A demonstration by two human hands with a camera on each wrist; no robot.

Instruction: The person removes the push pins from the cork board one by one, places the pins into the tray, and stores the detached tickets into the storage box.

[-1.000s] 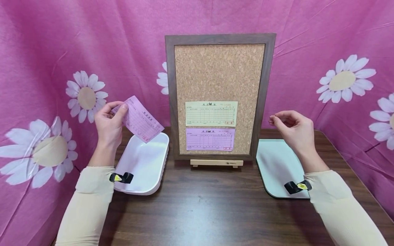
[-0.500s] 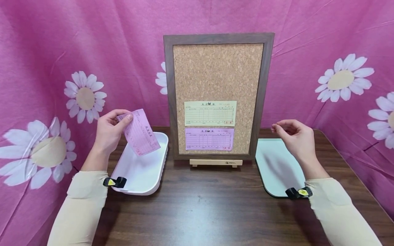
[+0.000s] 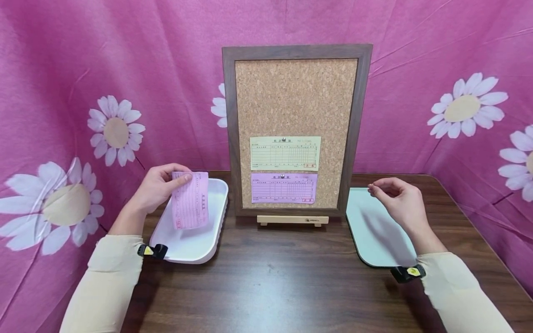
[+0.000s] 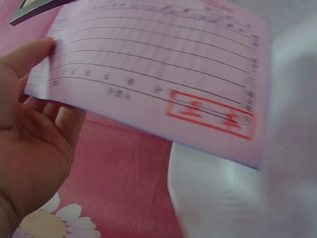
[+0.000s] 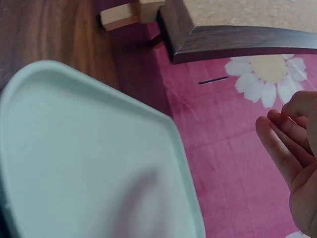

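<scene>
My left hand (image 3: pixel 160 187) pinches a pink receipt slip (image 3: pixel 193 201) by its edge, thumb in front. The slip hangs above the white tray (image 3: pixel 222 199); its printed lines and red stamp box show in the left wrist view. On the right, my right hand (image 3: pixel 397 201) is above the pale green tray (image 3: pixel 385 240), thumb and fingertips pinched together. A tiny pin (image 5: pixel 283 105) seems to poke out between them, mostly hidden. On the framed corkboard (image 3: pixel 295 101), a pale green receipt slip (image 3: pixel 285 155) and a purple receipt slip (image 3: pixel 283 189) are each held by a silver push pin.
The corkboard stands upright on a small wooden easel (image 3: pixel 291 220) at the back of the brown wooden table (image 3: pixel 266 277). A pink curtain (image 3: pixel 175 46) with white daisies surrounds the table on the back and sides.
Both hands have come down, the left bringing the pink slip lower over the white tray and the right sinking over the green tray. The slip has swung to hang more upright.
</scene>
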